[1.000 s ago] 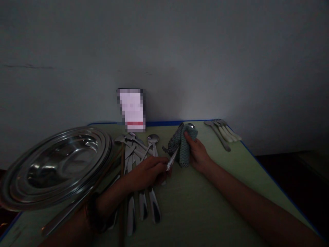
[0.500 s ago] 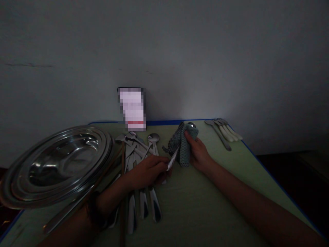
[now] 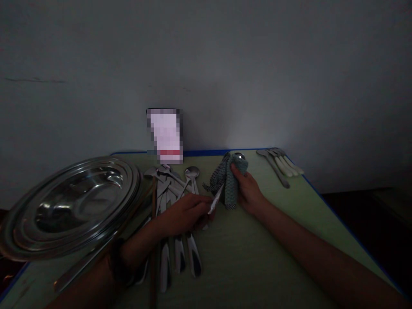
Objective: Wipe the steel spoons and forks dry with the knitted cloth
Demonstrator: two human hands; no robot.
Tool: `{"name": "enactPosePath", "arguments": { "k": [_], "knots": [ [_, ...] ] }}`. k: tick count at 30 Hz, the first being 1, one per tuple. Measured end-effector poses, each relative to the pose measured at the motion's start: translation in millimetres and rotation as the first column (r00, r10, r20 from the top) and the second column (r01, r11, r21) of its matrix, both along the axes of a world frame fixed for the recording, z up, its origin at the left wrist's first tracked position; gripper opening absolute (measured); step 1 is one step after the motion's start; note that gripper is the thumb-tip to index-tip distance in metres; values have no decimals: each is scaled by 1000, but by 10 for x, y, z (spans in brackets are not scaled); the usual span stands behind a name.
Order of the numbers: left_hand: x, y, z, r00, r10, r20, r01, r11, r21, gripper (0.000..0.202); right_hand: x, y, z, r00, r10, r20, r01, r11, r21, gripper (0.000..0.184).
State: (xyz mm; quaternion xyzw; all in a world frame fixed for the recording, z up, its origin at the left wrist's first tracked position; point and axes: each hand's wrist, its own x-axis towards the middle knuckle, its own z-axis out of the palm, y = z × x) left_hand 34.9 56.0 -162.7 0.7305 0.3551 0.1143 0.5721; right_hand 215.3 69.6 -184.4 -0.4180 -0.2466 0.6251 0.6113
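My left hand (image 3: 193, 213) is closed on the handle of a metal spoon (image 3: 216, 199), just right of a loose heap of cutlery. The spoon slants up and away into a grey-green checked cloth (image 3: 231, 184). My right hand (image 3: 249, 189) grips this cloth, folded around the spoon's upper part. A shiny rounded end shows above the cloth; the stretch between is covered. Beneath and beside my left wrist lie several metal spoons (image 3: 192, 172) and table knives (image 3: 165, 266), their handles toward me.
Nested steel bowls or basins (image 3: 24, 231) stand at the left. A phone (image 3: 165, 133) with a blurred screen leans on the wall at the back. Far right, a spoon (image 3: 278, 169) and several white-handled forks (image 3: 289, 166) lie near the table's blue edge. Long wooden sticks (image 3: 153, 240) cross the cutlery.
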Motion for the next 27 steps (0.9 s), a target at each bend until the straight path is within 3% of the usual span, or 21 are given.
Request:
{"name": "enactPosePath", "arguments": {
  "k": [8, 11, 14, 18, 27],
  "knots": [
    [-14, -7, 1, 999, -35, 7, 35, 999, 10, 24, 17, 22, 3, 1000, 11, -26, -11, 1000, 1, 32],
    [-1, -13, 18, 998, -58, -11, 59, 993, 107, 28, 2, 14, -3, 1000, -13, -18, 13, 1000, -1, 34],
    [19, -5, 26, 999, -43, -31, 49, 975, 218, 36, -53, -44, -34, 996, -32, 81, 30, 999, 27, 33],
    [40, 6, 24, 996, -28, -79, 46, 970, 237, 35, -129, -130, -93, 962, 21, 272, -48, 995, 92, 28],
    [100, -84, 55, 986, 162, -43, -143, 948, 285, 30, -128, -147, -29, 955, -3, 297, -45, 987, 154, 27]
  ]
}}
